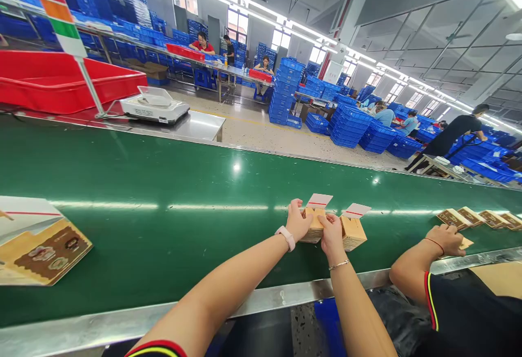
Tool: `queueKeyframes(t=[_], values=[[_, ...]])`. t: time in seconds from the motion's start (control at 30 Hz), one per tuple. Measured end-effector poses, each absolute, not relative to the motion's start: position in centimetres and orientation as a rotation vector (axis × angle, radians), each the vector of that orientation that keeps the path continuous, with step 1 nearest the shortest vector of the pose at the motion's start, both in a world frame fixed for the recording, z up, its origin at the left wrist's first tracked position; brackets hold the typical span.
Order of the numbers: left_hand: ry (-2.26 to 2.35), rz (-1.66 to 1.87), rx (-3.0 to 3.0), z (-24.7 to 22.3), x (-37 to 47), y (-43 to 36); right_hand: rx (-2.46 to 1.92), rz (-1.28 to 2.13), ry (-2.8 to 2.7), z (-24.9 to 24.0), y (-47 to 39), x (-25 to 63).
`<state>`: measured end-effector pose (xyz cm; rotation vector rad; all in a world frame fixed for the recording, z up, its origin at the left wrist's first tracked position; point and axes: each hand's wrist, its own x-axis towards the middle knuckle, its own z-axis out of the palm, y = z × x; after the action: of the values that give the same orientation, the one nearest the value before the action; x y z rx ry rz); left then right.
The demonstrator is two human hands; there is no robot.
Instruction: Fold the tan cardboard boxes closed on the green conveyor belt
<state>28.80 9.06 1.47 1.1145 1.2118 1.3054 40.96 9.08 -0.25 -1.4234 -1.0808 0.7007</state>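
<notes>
On the green conveyor belt (pixel 196 183), a stack of tan cards (pixel 314 225) stands between my two hands. My left hand (pixel 299 221), with a pale band at the wrist, grips its left side, thumb on top. Against the right side of the same stack my right hand (pixel 332 232), wearing a bracelet, has its fingers closed. Just right of it sits a second tan stack (pixel 353 233). A white card with a red line (pixel 319 200) rises behind the first stack, and a similar card (pixel 356 211) behind the second.
Brown printed packs (pixel 44 254) lie at far left. At right, a neighbour's hand (pixel 446 238) is beside several brown packs (pixel 453 218). Across the belt are a white scale (pixel 155 108) and a red tray (pixel 61 86). The metal rail (pixel 281 295) runs along the near edge.
</notes>
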Motion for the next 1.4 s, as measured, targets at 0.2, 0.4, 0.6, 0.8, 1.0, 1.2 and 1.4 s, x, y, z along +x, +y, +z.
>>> queueKeyframes(t=[0.2,0.4,0.6,0.8,1.0,1.2,1.4], values=[[1.093,0.996,0.864,3.0,30.8,9.9,-1.425,0.938,-1.093,-0.3,10.5,43.4],[1.173,1.114,1.015,3.8,28.7,7.9,-1.544,0.535,-0.933,0.1,8.7,42.7],[1.121,1.435,1.805,3.2,16.9,-0.9,-1.259,-0.148,-1.474,-0.4,2.9,36.4],[1.836,2.222,1.684,1.3,4.6,-7.2,-0.828,0.136,-2.018,-0.7,2.2,28.2],[2.143,2.292,0.922,-1.2,-3.0,-5.7,-0.274,0.556,-2.497,0.2,3.5,17.3],[1.978,2.036,1.269,-3.3,-2.8,-4.5,-0.451,0.632,-2.564,-0.3,3.8,10.3],[2.025,1.804,1.753,-2.7,-2.6,-3.8,-0.455,0.588,-2.503,0.8,5.9,10.6]])
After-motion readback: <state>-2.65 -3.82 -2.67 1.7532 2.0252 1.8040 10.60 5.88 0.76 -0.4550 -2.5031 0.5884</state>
